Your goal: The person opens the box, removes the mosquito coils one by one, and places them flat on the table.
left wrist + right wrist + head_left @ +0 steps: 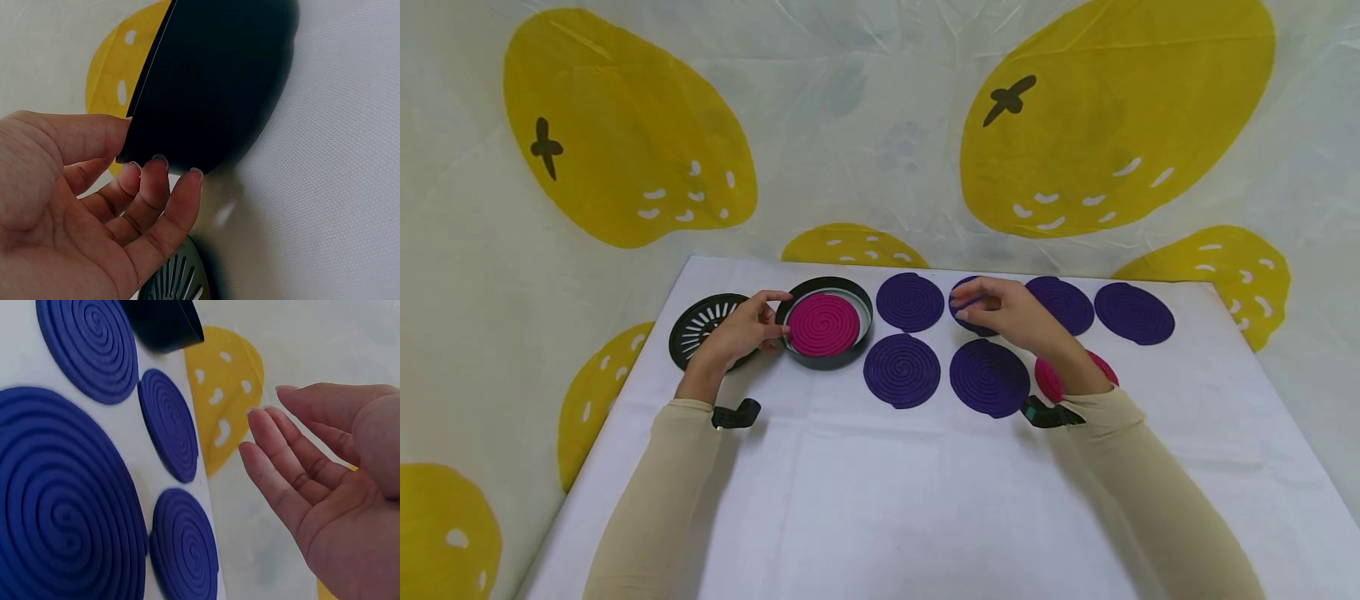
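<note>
A round black tin [831, 362] stands near the back of the table with a pink spiral coaster [823, 325] inside, overlapping the rim at its left front in the head view. My left hand [741, 333] grips the tin's left side; in the left wrist view the thumb is at the rim and the other fingertips lie along the dark wall [212, 75]. Above the purple spiral coasters hovers my right hand [1000, 308], its fingers loosely bent with nothing between them. It partly covers one back-row purple coaster [962, 317]; others, such as a front one [990, 377], lie flat nearby.
Left of the tin lies a black slotted disc [688, 333], partly behind my left hand. A second pink coaster [1101, 367] is partly hidden by my right forearm. Behind the white table [880, 500] hangs a cloth with yellow lemon shapes [1120, 117].
</note>
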Tool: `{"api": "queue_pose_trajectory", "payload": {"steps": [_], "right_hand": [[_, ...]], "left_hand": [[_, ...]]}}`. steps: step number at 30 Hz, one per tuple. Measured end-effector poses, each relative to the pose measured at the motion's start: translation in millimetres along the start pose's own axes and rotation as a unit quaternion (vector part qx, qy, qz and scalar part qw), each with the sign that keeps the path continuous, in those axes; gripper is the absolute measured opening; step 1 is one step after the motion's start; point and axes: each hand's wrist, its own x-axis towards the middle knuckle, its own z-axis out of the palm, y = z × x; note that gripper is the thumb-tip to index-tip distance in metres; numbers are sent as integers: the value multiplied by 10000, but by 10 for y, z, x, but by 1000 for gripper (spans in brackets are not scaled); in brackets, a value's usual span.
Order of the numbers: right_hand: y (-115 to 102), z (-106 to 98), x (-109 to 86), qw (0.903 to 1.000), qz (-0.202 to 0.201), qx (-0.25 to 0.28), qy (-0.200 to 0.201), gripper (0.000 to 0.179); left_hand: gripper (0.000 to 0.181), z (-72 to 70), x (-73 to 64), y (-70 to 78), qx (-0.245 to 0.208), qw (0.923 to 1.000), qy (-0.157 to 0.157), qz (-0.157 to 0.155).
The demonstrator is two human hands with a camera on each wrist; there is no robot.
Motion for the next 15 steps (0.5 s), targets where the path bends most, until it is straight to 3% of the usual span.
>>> {"api": "queue_pose_trajectory", "payload": {"steps": [8,15], "right_hand": [[-110,188,155,9998,-32,184,-85,33],[-212,337,274,9994,-98,249,-234,33]], "left_hand": [[65,-7,-4,-14,16,9999,-21,101],[63,-18,47,-64,-21,10000,19,-28]]}}
